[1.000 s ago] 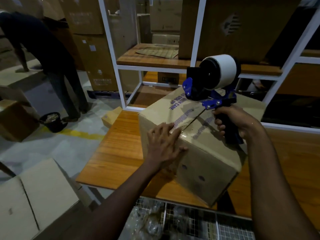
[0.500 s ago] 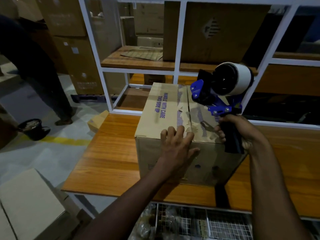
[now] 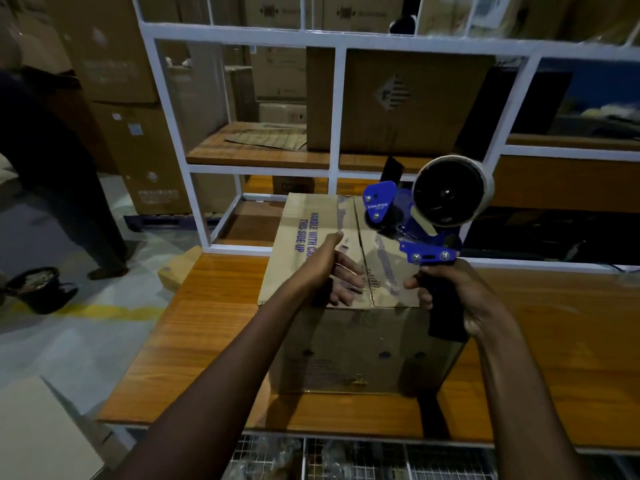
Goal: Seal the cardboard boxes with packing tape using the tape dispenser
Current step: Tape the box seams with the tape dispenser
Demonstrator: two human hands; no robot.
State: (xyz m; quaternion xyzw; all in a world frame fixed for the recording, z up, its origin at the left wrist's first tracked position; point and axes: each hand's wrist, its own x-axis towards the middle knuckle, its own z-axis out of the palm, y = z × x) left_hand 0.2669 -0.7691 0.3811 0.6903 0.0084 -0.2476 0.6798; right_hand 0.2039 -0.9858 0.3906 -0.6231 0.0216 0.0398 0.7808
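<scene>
Two hands share the work. The right hand [image 3: 450, 292] has its fingers wrapped tight round the black handle of the tape dispenser [image 3: 415, 233], the proper place to hold it, well behind the blade end. The left hand [image 3: 341, 271] lies flat with straightened fingers on top of the cardboard box [image 3: 363, 348], pressing the flaps down just beside the centre seam.

The dispenser's blue nose sits over the far half of that seam, with the tape roll [image 3: 448, 192] raised behind it at centre right of the frame. Whether the nose touches the cardboard cannot be told.

The box stands in the middle of the frame on a wooden table [image 3: 214, 323]. It probably handles as a light, stiff thing along its edges but soft in the flaps, which would sag or spring apart unless held near the seam. It may also slide on the smooth wood under a pull, so the flat hand likely serves as an anchor too.

A white-framed rack [image 3: 337, 109] holding more cartons fills the upper frame. At far left stands another person [image 3: 52, 168], with a dark bucket [image 3: 38, 289] on the floor near them.
</scene>
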